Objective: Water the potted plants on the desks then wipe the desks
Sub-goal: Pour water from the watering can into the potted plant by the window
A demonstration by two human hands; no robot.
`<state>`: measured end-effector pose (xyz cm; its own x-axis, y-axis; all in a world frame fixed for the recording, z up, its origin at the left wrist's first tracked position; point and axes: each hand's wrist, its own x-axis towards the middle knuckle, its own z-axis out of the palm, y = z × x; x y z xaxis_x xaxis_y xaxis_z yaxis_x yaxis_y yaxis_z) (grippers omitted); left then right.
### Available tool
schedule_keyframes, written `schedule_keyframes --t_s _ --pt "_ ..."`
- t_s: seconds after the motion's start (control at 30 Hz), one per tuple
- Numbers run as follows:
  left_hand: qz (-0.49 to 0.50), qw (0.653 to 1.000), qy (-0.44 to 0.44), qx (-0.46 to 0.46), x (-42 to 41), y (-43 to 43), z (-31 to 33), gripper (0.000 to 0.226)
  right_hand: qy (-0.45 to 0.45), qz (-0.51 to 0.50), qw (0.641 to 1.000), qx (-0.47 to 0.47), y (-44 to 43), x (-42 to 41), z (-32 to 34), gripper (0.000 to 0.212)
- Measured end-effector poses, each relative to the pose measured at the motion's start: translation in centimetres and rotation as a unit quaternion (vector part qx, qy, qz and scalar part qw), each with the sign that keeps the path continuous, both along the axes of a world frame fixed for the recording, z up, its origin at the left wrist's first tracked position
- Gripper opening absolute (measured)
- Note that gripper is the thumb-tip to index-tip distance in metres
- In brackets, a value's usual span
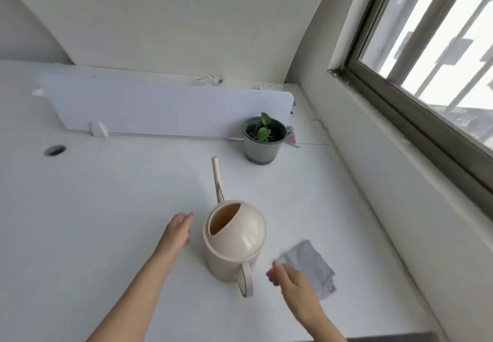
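Observation:
A cream watering can [234, 237] stands upright on the white desk [106, 208], its thin spout pointing away toward a small green plant in a grey-green pot [262, 141] at the back. A folded grey cloth [310, 268] lies flat on the desk to the right of the can. My left hand [177, 231] hovers just left of the can, fingers apart, holding nothing. My right hand [286, 279] is beside the can's handle, partly over the cloth's near edge, fingers loosely curled and empty.
A white divider panel [165, 109] runs along the back of the desk. A round cable hole [54, 150] is at the left. A wall and window sill [400, 138] border the desk on the right. Small pink and grey items [292, 137] lie behind the pot.

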<state>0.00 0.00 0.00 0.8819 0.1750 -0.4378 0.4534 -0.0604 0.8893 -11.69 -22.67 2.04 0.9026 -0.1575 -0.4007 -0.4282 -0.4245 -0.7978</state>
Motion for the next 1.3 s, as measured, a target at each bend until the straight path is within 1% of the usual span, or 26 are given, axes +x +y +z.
schedule_keyframes --t_s 0.03,0.1,0.13,0.2,0.27,0.37,0.47,0.5,0.57,0.63,0.7,0.77,0.8,0.9,1.03,1.07,1.1,1.13,1.23,1.27,1.3 --pt "-0.019 1.0 0.013 -0.004 1.0 -0.5 -0.1 0.053 -0.001 0.018 1.0 0.007 1.0 0.7 0.3 0.038" --pt "-0.05 0.998 0.033 -0.02 2.6 -1.4 0.0 0.062 0.002 0.056 0.998 -0.011 2.5 1.3 0.9 0.044" --pt "-0.054 0.997 0.038 -0.038 3.4 -1.9 0.4 0.064 0.004 0.072 0.997 -0.03 3.3 1.7 1.1 0.043" --pt "-0.067 0.995 0.044 -0.063 4.7 -2.8 0.5 0.068 0.011 0.094 0.993 -0.067 4.2 2.2 0.4 0.032" --pt "-0.073 0.993 0.055 -0.075 6.0 -3.2 0.5 0.072 0.034 0.105 0.99 -0.089 4.6 2.8 -0.2 0.024" --pt "-0.083 0.988 0.085 -0.1 7.1 -3.5 0.4 0.074 0.077 0.089 0.992 -0.041 5.0 3.2 -0.4 0.032" --pt "-0.074 0.985 0.092 -0.128 7.1 -3.8 0.1 0.074 0.088 0.101 0.989 -0.056 4.4 3.4 -0.2 0.031" --pt "-0.063 0.985 0.088 -0.133 7.1 -3.8 -0.1 0.072 0.091 0.095 0.989 -0.061 3.8 3.6 -0.1 0.026" --pt "-0.048 0.988 0.072 -0.127 7.1 -3.7 -0.4 0.06 0.096 0.053 0.992 -0.056 2.2 4.0 0.2 0.018" --pt "-0.03 0.99 0.061 -0.122 7.1 -3.6 -0.8 0.049 0.089 -0.012 0.996 -0.029 0.6 4.5 0.5 0.023" --pt "0.005 0.989 0.057 -0.138 7.0 -3.3 -1.1 0.046 0.079 -0.049 0.995 -0.032 -0.3 5.1 1.0 0.032" --pt "0.023 0.986 0.055 -0.153 6.7 -3.1 -1.6 0.045 0.064 -0.071 0.995 -0.038 -0.7 5.7 1.3 0.039" --pt "0.027 0.986 0.053 -0.158 6.5 -3.2 -1.9 0.045 0.053 -0.081 0.995 -0.035 -0.9 6.1 1.3 0.039" --pt "0.054 0.983 0.034 -0.175 5.9 -3.5 -2.0 0.049 0.037 -0.092 0.995 -0.013 -1.0 6.7 1.3 0.029" --pt "0.098 0.977 -0.026 -0.187 5.7 -4.1 -0.3 0.054 0.003 -0.087 0.996 0.029 -1.1 7.5 1.6 0.031" --pt "0.1 0.974 -0.041 -0.199 5.7 -4.3 0.4 0.052 -0.011 -0.087 0.995 0.043 -1.3 7.8 1.8 0.031" --pt "0.1 0.971 -0.057 -0.21 5.9 -4.5 1.0 0.041 -0.02 -0.09 0.994 0.055 -1.5 8.0 2.2 0.031" --pt "0.095 0.969 -0.07 -0.219 6.0 -4.9 1.9 0.024 -0.032 -0.094 0.993 0.067 -1.8 8.3 2.7 0.031" --pt "0.067 0.968 -0.122 -0.208 6.7 -6.2 3.9 0.018 -0.063 -0.107 0.987 0.104 -2.8 9.3 4.3 0.02" --pt "0.069 0.966 -0.142 -0.205 6.8 -6.7 4.4 0.011 -0.074 -0.106 0.985 0.111 -3.1 9.6 4.8 0.016" --pt "0.071 0.964 -0.161 -0.2 6.9 -7.2 4.7 0.01 -0.081 -0.104 0.985 0.109 -3.4 10.0 5.2 0.016"
